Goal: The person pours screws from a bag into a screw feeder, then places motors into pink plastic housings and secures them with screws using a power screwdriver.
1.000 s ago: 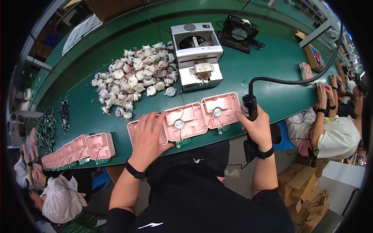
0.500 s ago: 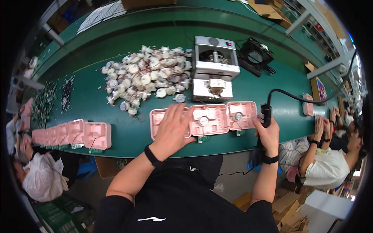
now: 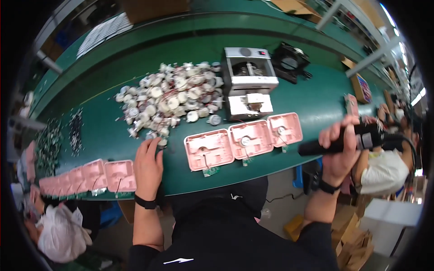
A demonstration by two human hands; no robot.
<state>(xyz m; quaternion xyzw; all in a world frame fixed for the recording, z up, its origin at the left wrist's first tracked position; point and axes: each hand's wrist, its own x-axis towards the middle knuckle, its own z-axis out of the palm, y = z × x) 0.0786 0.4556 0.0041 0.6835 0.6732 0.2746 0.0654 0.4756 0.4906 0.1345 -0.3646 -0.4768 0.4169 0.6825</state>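
My right hand (image 3: 338, 151) is wrapped round a black corded electric screwdriver (image 3: 316, 146), which lies sideways above the table's front edge on the right. My left hand (image 3: 148, 165) reaches to the near edge of a heap of small white round motors (image 3: 174, 97) with red wires. Its fingers are stretched out, the tips beside a motor (image 3: 162, 142). Between the hands three pink plastic housings (image 3: 209, 150) stand in a row. A silver round part (image 3: 245, 142) sits in the middle one, and another (image 3: 281, 130) in the right one. Green circuit boards (image 3: 211, 172) hang at their front edges.
Behind the housings stands a silver screw-feeder machine (image 3: 251, 81), with a black fan (image 3: 290, 63) beside it. More pink housings (image 3: 120, 175) line the left front edge, near dark heaps of small parts (image 3: 49, 144). Other people (image 3: 68, 230) sit at both sides.
My left hand has left the leftmost housing and moved left to the motor heap. My right hand has moved right and raised the screwdriver, turning it from upright to sideways.
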